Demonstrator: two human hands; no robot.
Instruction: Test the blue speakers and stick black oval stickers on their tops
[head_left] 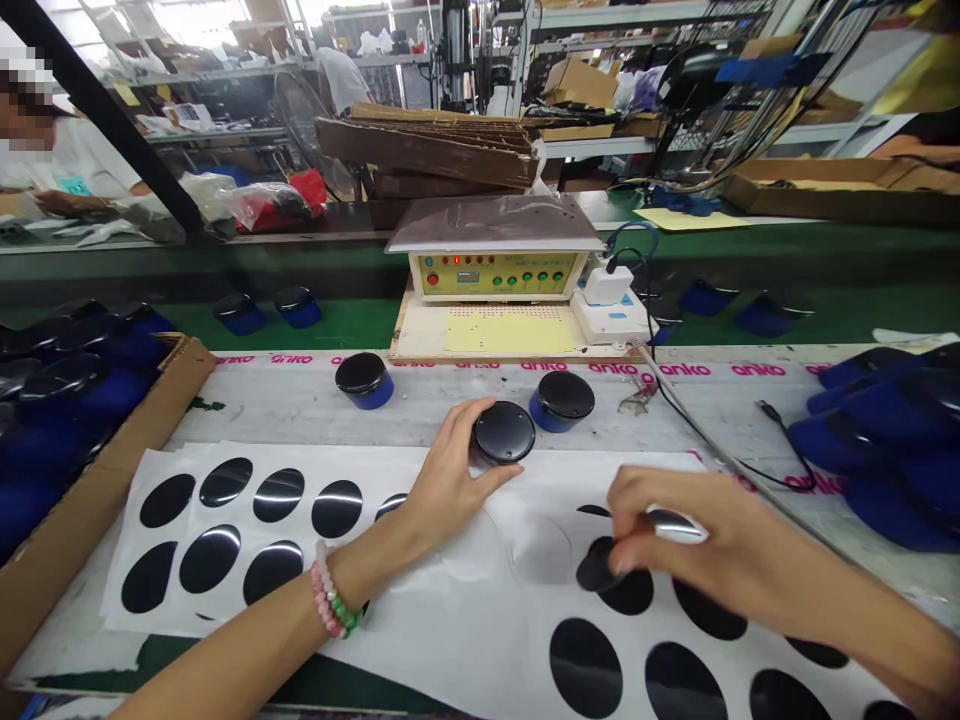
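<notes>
My left hand [454, 470] grips a round black-topped unit [505, 433], thumb and fingers around its side, with the flat face turned toward me. Between the thumb and fingers of my right hand [652, 530] is a black round sticker [598, 566], tilted above the white sticker sheet [480, 620]. Several black discs still sit on that sheet under and beside my right hand, while blank round outlines show near its middle. Two similar blue units with black tops stand close by, one blue unit [364, 381] left of my left hand and another blue unit [562, 401] to its right.
A cardboard box [112, 440] full of blue units stands at the left. More blue units [892, 430] are heaped at the right. Behind the work surface sits a control box [499, 275] with buttons, beside a power strip [611, 315] and cables. Another person [82, 170] is at the far left.
</notes>
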